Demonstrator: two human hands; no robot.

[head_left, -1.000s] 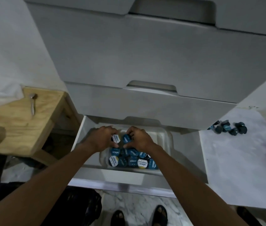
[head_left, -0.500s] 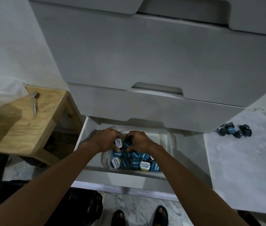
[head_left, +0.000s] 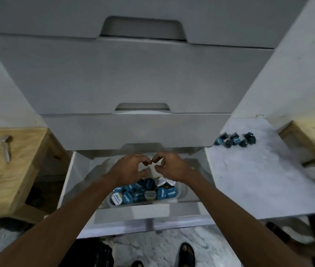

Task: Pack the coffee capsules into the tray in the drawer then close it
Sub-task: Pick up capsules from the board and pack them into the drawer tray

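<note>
- Home, likely a kitchen corner: I face a white drawer unit with its lowest drawer pulled out.
- Capsules fill a tray inside; loose capsules lie on a marbled top.
- Wooden table at left; my sandals on a marbled floor.
</note>
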